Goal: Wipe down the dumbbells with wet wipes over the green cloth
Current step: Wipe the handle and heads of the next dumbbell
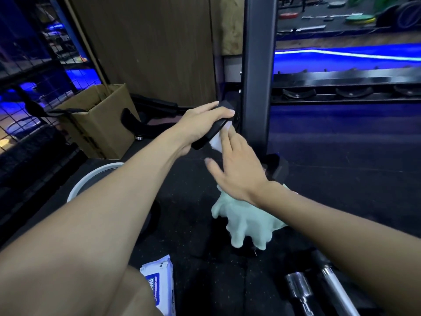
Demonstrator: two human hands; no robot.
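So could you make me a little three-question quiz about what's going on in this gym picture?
1. True or false: the left hand is empty.
2. What does the right hand press against the dumbbell?
A. a white wet wipe
B. a brush
C. a sponge
3. Fill in: the pack of wipes lies on the floor, nearer the person than the ____ cloth.

Key:
1. False: it grips the raised black dumbbell.
2. A: the white wet wipe, under straight fingers.
3. Green; it lies crumpled below the right wrist.
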